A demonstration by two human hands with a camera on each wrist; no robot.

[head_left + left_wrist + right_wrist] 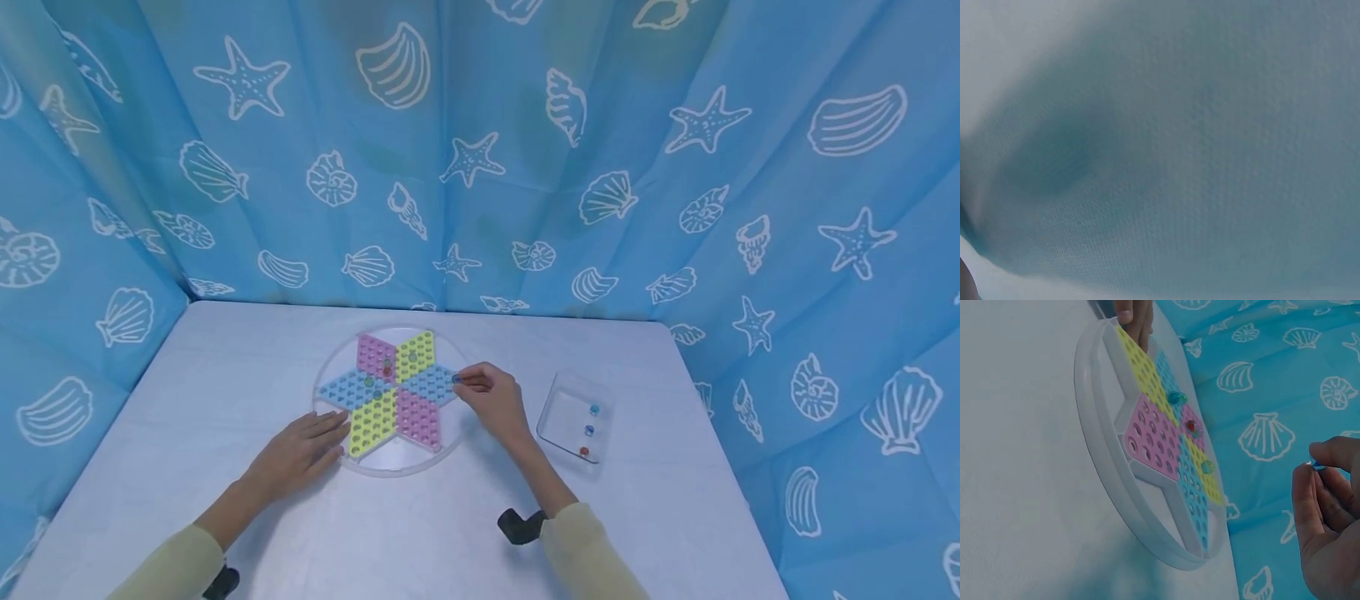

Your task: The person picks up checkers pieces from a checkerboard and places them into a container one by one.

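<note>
A round clear board [330,373] with a pink, yellow and blue star of holes lies on the white table [225,358]; the board [1094,419] also fills the right wrist view. A few marbles [387,367] sit near its centre. My right hand [491,398] pinches a small blue marble [456,378] over the star's right blue point; the marble [1313,463] shows between thumb and fingertip. My left hand [303,450] rests flat on the table, fingers straight, touching the board's lower left rim. The left wrist view shows only blurred cloth.
A clear square tray [555,400] with three marbles stands to the right of the board. Blue curtains with shells and starfish [480,150] close in the table at the back and on both sides. Black wrist straps [519,525] show near the front edge.
</note>
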